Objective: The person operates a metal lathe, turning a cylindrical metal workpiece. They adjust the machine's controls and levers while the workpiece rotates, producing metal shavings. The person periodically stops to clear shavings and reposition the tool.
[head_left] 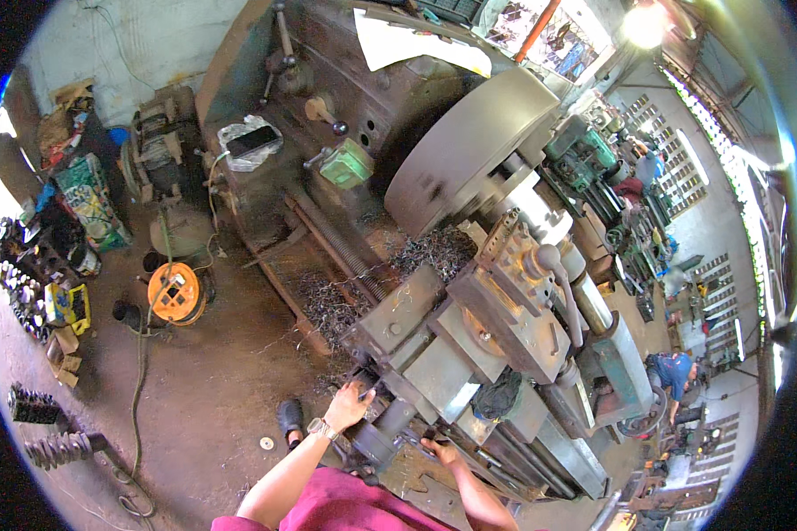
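A large metal lathe (434, 265) is seen running from the upper middle of the frame down to the lower right, with its round chuck plate (469, 146) above centre and its carriage (469, 345) just below centre. The left hand (347, 407), with a wristwatch (321, 429) on its wrist, is laid at the lower middle of the frame on a dark handwheel (374, 423) at the front of the carriage, its fingers curled over the rim. The right hand (443, 453) is placed just to the right of it, low against the lathe's front; its fingers are bent toward a dark lever there, but whether anything is gripped cannot be told. A tangle of metal swarf (341, 296) is heaped on the bed left of the carriage. A dark rag (498, 396) is draped on the carriage to the right of the hands. A phone in a clear plastic bag (251, 142) is lying on the headstock in the upper left of centre. An orange cable reel (176, 293) is standing on the dirt floor at the left, well apart from the hands. A sheet of white paper (416, 44) is resting on top of the machine at the upper middle.
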Demonstrator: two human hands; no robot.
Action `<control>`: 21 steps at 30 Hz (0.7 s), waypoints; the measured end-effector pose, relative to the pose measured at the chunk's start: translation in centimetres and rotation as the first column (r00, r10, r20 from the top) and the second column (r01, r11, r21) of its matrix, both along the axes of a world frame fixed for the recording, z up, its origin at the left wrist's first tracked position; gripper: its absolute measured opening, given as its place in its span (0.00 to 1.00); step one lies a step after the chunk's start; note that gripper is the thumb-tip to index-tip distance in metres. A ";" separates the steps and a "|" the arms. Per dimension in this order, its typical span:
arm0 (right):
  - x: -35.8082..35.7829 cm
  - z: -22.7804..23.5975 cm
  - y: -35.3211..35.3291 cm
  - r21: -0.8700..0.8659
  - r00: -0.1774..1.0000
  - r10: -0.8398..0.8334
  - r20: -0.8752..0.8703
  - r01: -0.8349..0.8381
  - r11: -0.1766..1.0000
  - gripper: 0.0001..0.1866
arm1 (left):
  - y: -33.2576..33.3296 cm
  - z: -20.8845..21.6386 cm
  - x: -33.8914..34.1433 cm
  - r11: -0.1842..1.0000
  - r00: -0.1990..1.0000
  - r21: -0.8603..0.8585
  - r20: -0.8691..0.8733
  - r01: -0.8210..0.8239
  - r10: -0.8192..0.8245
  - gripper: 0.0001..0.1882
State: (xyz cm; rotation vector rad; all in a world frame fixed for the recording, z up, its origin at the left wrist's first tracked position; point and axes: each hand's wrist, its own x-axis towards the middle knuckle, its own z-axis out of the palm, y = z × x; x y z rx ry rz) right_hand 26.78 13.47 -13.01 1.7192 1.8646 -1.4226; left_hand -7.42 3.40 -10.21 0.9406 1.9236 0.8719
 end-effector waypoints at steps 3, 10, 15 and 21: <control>-0.7 0.8 -0.3 0.001 0.988 -0.037 0.150 0.037 0.999 0.38 | 1.1 -1.5 0.0 0.999 0.993 0.002 0.103 0.054 -0.054 0.28; -2.5 3.4 -0.6 -0.037 1.000 0.006 0.019 -0.005 0.999 0.35 | 2.9 -2.1 -0.3 0.989 0.976 -0.037 0.170 0.142 -0.134 0.26; -0.9 0.1 -0.3 0.008 0.989 0.126 -0.075 -0.126 0.992 0.32 | 3.5 -3.7 -0.8 0.993 0.994 -0.075 0.065 0.088 -0.083 0.25; -1.0 0.4 -0.2 -0.116 0.995 0.073 0.063 -0.066 0.991 0.34 | 4.0 -6.5 -1.1 0.978 0.972 -0.006 0.114 0.209 -0.207 0.27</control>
